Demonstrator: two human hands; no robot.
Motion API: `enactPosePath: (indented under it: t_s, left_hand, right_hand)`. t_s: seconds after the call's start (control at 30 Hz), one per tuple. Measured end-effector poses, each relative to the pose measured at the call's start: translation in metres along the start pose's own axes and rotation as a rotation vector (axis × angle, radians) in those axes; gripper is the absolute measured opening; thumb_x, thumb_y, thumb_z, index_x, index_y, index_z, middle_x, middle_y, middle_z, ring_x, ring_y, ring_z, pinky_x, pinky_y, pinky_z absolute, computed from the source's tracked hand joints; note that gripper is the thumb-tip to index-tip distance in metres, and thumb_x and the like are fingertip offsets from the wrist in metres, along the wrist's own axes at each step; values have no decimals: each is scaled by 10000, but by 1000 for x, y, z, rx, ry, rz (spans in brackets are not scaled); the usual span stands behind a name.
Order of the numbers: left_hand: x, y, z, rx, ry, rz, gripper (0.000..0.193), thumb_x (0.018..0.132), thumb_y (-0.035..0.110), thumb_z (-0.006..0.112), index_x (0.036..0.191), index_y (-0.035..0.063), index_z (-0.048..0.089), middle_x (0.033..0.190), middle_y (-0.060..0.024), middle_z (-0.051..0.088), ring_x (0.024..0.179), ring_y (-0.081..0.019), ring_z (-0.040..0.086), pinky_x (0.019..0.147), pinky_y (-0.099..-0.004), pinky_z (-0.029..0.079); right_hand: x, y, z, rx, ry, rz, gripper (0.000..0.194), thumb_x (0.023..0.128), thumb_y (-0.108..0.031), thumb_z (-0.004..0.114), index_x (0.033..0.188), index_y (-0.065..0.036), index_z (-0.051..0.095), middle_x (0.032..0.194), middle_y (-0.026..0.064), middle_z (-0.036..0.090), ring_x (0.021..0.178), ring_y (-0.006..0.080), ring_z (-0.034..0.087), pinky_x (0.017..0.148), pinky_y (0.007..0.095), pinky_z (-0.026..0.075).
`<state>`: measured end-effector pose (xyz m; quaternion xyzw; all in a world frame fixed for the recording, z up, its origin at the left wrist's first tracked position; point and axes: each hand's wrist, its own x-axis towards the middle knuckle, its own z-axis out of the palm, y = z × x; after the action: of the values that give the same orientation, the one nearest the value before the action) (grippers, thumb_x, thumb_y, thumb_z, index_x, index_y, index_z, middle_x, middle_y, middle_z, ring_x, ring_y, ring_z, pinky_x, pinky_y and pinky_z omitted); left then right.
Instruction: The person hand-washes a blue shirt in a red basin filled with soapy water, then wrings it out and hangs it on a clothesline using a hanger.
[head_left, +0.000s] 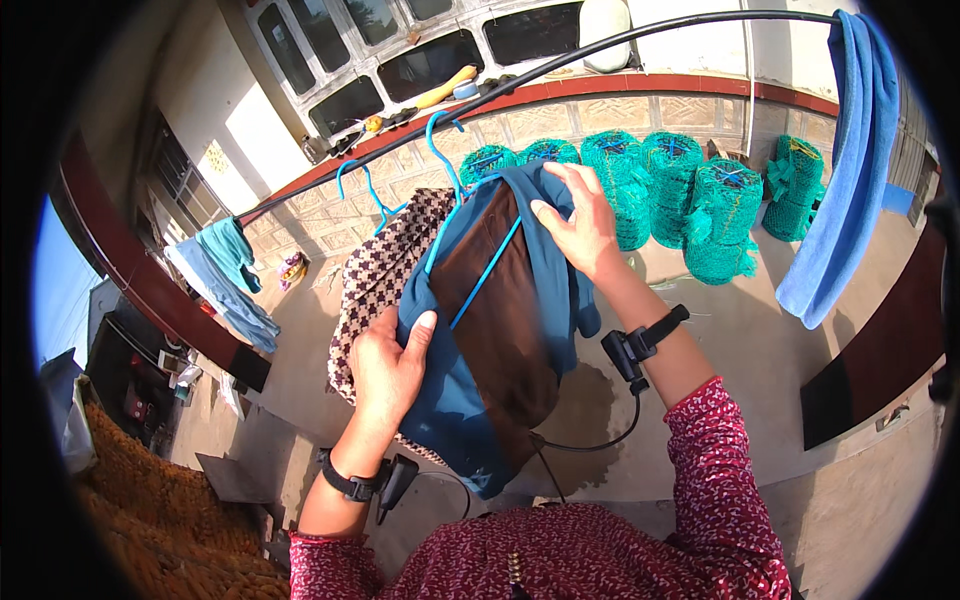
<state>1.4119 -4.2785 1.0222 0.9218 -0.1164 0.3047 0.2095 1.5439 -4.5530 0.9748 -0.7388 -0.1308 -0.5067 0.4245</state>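
A blue garment with brown lining (491, 315) hangs on a blue hanger (437, 154), hooked over a black rod (555, 61). My left hand (386, 367) grips the garment's left edge, thumb on the blue cloth (450, 397). At its upper right, my right hand (583, 217) pinches the folded-back blue edge, fingers over the top. The front is spread, so the hanger's lower bar shows across the lining. Just behind, a houndstooth-patterned garment (390, 255) hangs partly hidden, near a second blue hanger (373, 196).
Several rolls of green netting (613, 187) stand by the wall. A long blue towel (855, 165) hangs at the right, smaller cloths (229, 259) at the left. Dark red pillars (157, 274) flank the space. A wet patch (592, 420) darkens the floor. Cables trail from both wrist straps.
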Motion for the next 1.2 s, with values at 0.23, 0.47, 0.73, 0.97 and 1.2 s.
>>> enactPosePath:
  t_s: [0.23, 0.47, 0.73, 0.97, 1.2]
  left_hand:
    - [-21, 16, 21, 223, 84, 166, 472, 894, 305, 655, 1201, -29, 524, 960, -158, 594, 658, -343, 641, 557, -418, 517]
    - [-34, 4, 31, -61, 25, 148, 547, 925, 366, 604, 1267, -41, 477, 1076, -216, 578, 820, -412, 647, 646, -452, 533]
    - [-40, -22, 51, -701, -286, -218, 481, 926, 270, 659, 1247, -63, 528, 1012, -145, 661, 794, -97, 635, 713, -266, 523]
    - [-29, -35, 41, -1235, -481, -280, 497, 869, 144, 733, 1277, -30, 510, 1094, -71, 632, 987, -117, 593, 878, -281, 490]
    - [-8, -69, 35, -1481, -659, -390, 163, 920, 223, 670, 963, 67, 649, 809, 53, 585, 735, -50, 519, 675, -204, 408]
  right_hand:
    - [-30, -71, 15, 383, -346, 248, 268, 844, -295, 738, 822, -37, 671, 697, 74, 682, 635, 140, 659, 607, 274, 517]
    - [-67, -110, 29, 437, -462, 218, 313, 839, -297, 754, 815, -24, 605, 656, 82, 640, 604, 127, 624, 571, 282, 487]
    - [-80, -76, 32, 870, -640, 364, 247, 969, -201, 608, 827, -62, 461, 745, -62, 341, 693, 42, 312, 613, 218, 313]
    - [-85, -79, 39, 783, -589, 412, 245, 1005, -234, 548, 828, -108, 434, 788, -85, 332, 733, 26, 307, 650, 191, 299]
    - [-91, -96, 37, 810, -428, 622, 345, 1007, -379, 519, 1110, -55, 580, 1034, -20, 616, 958, 62, 539, 885, 247, 436]
